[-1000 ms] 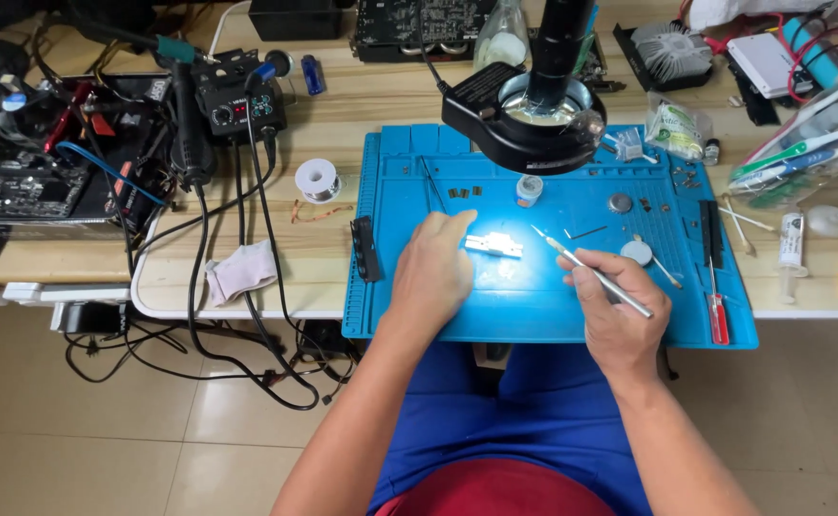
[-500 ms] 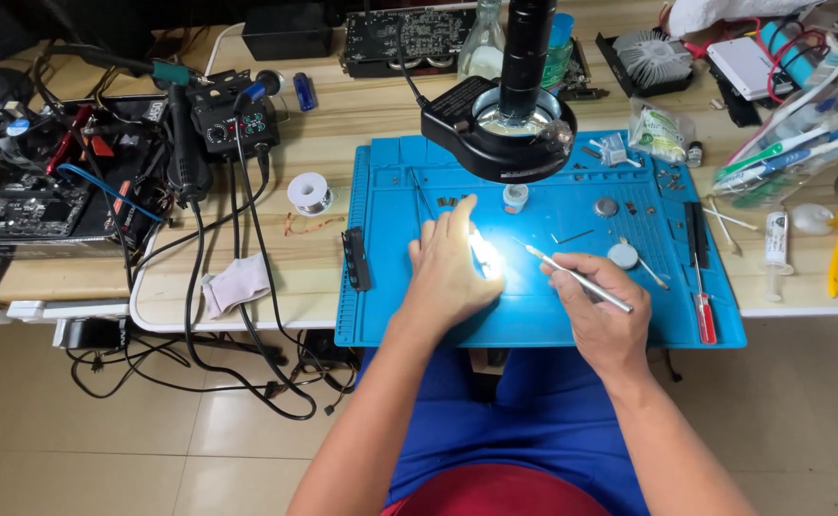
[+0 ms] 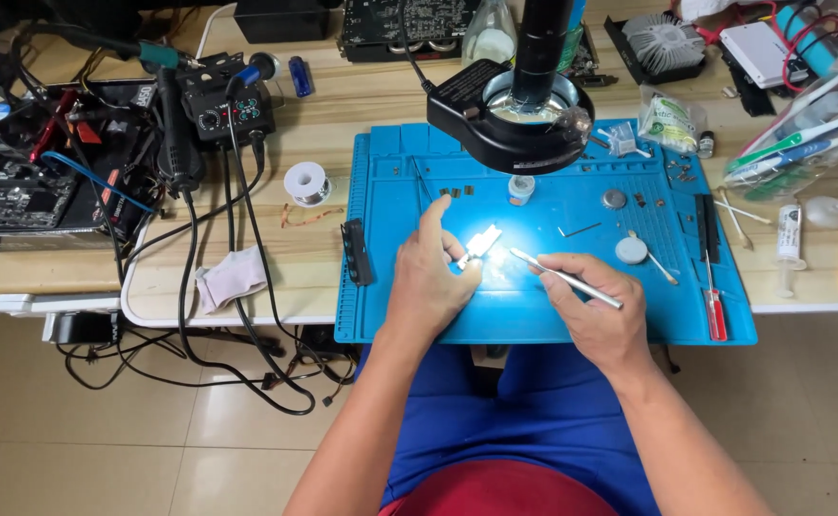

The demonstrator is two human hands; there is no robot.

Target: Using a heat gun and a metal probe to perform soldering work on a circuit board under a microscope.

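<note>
The left hand [image 3: 430, 277] rests on the blue work mat [image 3: 534, 306], its fingers closed narrowly on the near end of a small bright part [image 3: 479, 243] that lies in the pool of light directly below the ring light [image 3: 510, 119]. The part sits near the centre of the mat, at about 1 o'clock from the left hand. The right hand [image 3: 593, 304] rests on the mat at 3 o'clock from the left hand and grips a slim metal tool [image 3: 564, 278] between thumb and fingers; the tool tip points toward 10 o'clock and ends just beside the part, and contact cannot be confirmed. A small white-capped jar [image 3: 521, 188] stands at 12 o'clock from the part. A red-handled screwdriver [image 3: 715, 311] lies near the right edge of the mat. A solder spool [image 3: 306, 182] sits on the wooden bench at 9 o'clock from the mat, near a white cloth [image 3: 232, 278].
</note>
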